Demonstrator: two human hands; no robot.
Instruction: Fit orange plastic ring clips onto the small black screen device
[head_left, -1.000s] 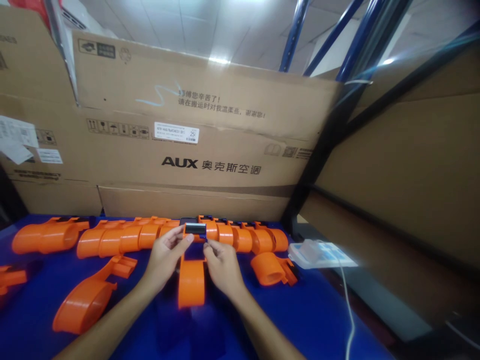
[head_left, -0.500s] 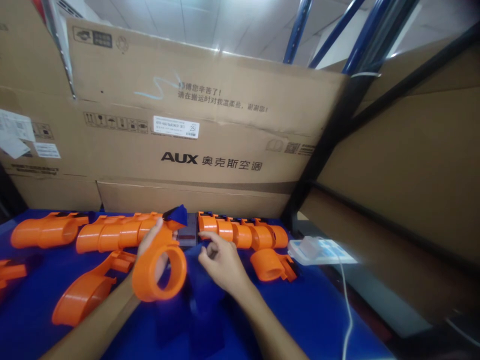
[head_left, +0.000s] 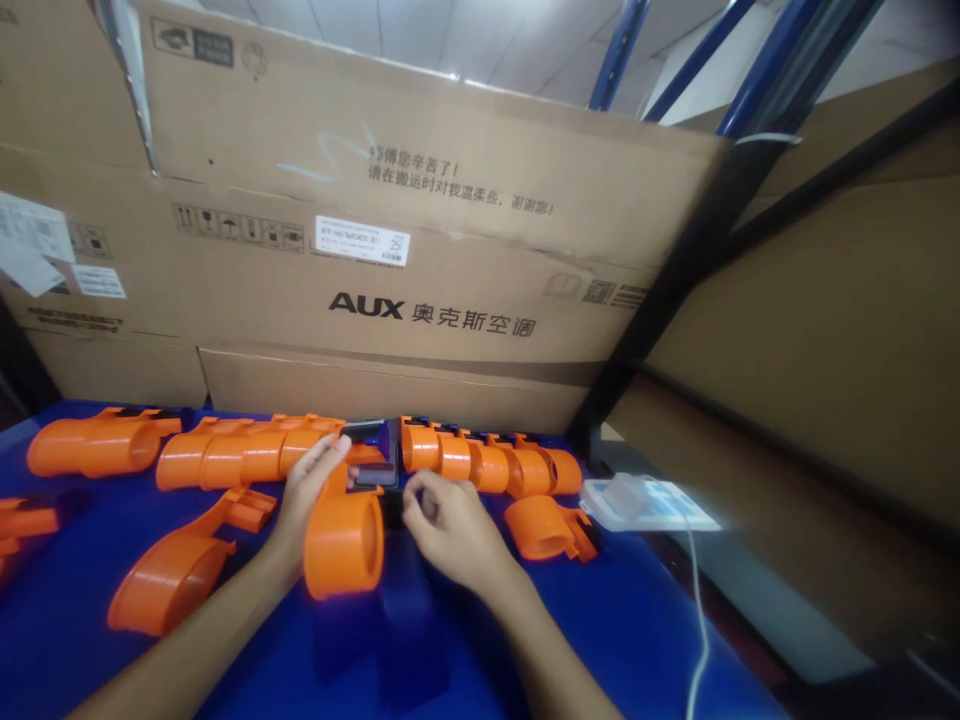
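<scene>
My left hand (head_left: 307, 495) grips an orange plastic tape-dispenser body (head_left: 343, 545), its round drum toward me and a blue-and-black part at its far end. My right hand (head_left: 448, 528) is beside it on the right, fingers curled in a pinch near the dispenser's dark middle part; what they hold is too small to make out. Both hands hover just above the blue table (head_left: 600, 640).
A row of orange dispenser bodies (head_left: 247, 455) lies along the back of the table, more at right (head_left: 487, 465), one loose (head_left: 544, 528) and another at left (head_left: 169, 570). A white device with a cable (head_left: 645, 503) sits right. Large cardboard boxes (head_left: 420, 270) stand behind.
One second ago both hands held the dispenser flat, pinching its far end. My left hand then lifted and turned it so the drum faces me, now lowering it; my right hand came back to it.
</scene>
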